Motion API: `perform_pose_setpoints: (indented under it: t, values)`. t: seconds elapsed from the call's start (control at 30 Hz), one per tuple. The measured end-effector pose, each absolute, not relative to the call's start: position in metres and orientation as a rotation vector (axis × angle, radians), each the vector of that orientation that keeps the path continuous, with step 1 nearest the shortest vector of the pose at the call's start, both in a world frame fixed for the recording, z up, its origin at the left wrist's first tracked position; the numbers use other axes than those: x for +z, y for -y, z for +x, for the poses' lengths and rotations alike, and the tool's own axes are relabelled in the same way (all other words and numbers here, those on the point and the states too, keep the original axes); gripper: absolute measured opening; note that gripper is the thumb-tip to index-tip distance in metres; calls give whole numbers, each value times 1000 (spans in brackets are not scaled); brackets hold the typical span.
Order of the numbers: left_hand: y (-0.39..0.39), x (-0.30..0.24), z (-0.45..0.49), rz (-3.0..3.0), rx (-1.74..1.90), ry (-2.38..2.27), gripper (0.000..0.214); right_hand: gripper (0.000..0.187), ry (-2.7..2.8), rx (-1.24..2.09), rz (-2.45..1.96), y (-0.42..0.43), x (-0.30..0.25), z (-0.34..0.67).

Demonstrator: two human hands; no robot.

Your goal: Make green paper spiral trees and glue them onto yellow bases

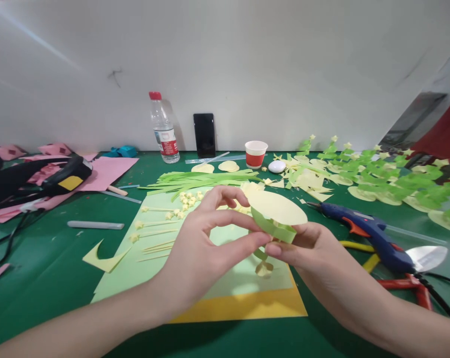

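A small paper star ornament is held upside down between my two hands, with its pale yellow round base [279, 208] tilted at the top. A curled light green paper strip [273, 228] runs beneath the base, and a small pale star [264, 269] hangs lowest. My left hand [210, 238] pinches the strip from the left with thumb and index finger. From the right, the thumb of my right hand [314, 251] presses against the same strip; its other fingers are partly hidden behind the paper. Below lie pale green sheets [135, 278] over a yellow-orange sheet [247, 304].
Folded stars [188, 200] and thin star-topped sticks [155, 223] lie left of centre, green strips [195, 181] behind. A blue glue gun [370, 231] and red-handled pliers [420, 288] lie right, near finished ornaments [404, 181]. A bottle [165, 132], phone [204, 135] and paper cup [255, 154] stand at the wall.
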State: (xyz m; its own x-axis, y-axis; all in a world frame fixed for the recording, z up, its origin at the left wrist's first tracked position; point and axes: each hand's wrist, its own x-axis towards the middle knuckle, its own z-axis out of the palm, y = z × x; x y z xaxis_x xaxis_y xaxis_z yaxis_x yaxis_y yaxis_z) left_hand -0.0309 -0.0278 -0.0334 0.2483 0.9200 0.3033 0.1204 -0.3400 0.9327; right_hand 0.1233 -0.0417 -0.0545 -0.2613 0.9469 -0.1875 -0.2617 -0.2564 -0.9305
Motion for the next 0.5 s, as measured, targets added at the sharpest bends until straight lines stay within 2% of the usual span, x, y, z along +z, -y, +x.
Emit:
perform_pose_setpoints:
  t: [0.5]
  values:
    - [24,-37,-36,1613,1056,-899,8,14,951,1810,-949,45,-52,123]
